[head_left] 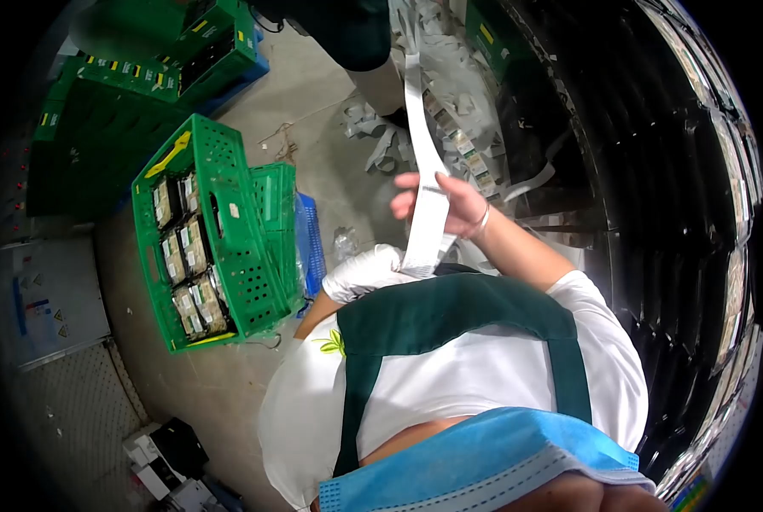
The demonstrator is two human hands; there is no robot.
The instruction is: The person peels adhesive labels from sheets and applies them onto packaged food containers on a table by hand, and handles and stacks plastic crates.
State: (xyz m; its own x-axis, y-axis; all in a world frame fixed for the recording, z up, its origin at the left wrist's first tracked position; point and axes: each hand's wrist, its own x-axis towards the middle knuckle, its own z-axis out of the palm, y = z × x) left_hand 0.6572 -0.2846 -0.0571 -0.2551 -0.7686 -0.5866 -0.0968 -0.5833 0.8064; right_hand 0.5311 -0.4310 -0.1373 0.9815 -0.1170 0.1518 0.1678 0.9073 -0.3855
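A long white paper strip (413, 94), which looks like a label strip, runs down from the top of the head view toward my chest. My right hand (454, 205) is bare and has the strip between its thumb and the fingers behind it. Below it my left hand (366, 273), in a white glove, closes at the strip's lower end in front of my dark green apron (450, 311); its fingertips are partly hidden. Small print shows near that lower end.
A green crate (249, 256) of labelled packs (192, 247) stands at left, beside a blue crate (311, 243). Stacked green crates (113, 85) rise behind. Strip scraps (386, 141) litter the floor near another person's leg (377, 90). Dark stacked trays (672, 213) line the right.
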